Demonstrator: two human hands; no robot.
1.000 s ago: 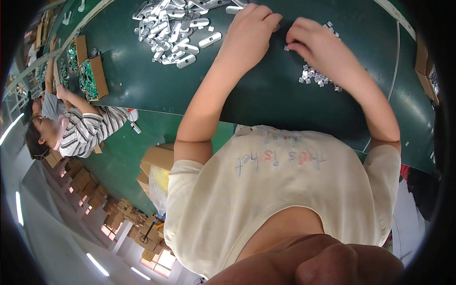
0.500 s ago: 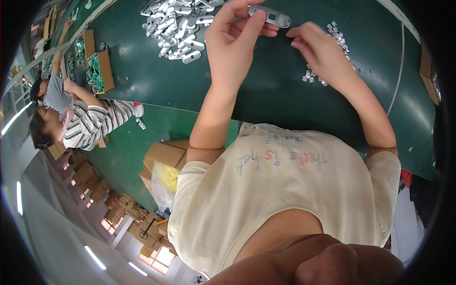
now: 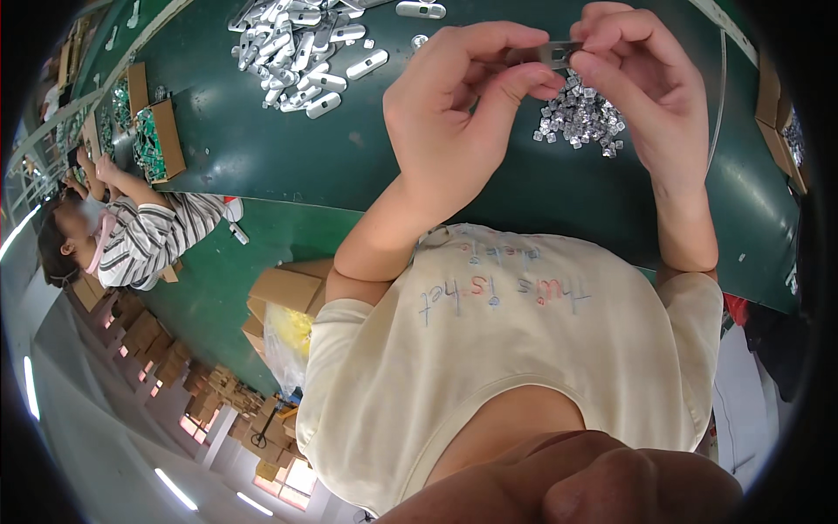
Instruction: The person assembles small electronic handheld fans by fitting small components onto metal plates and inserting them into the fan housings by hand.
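Note:
Above the table, a small silver oval casing [image 3: 557,54] with a square opening is held between my two hands. My left hand [image 3: 458,113] pinches its left end with thumb and fingers. The thumb and bent fingers of my right hand [image 3: 650,83] close on its right end; whether they also hold a tiny part is hidden. Just beneath and beside the right hand lies a pile of small clear square pieces [image 3: 580,118]. To the left is a heap of similar silver casings [image 3: 292,52], and a lone casing [image 3: 421,10] lies near the top edge.
The dark green table [image 3: 349,166] spans the space before me. Cardboard boxes of green parts [image 3: 161,140] stand at the left, beside a seated person in a striped top [image 3: 148,231]. Another cardboard box [image 3: 777,122] stands at the right. Below the table's edge sits an open carton [image 3: 284,293].
The right hand has come up to the casing and closed on its end. The casing moved right and slightly lower with my left hand. The view has shifted slightly.

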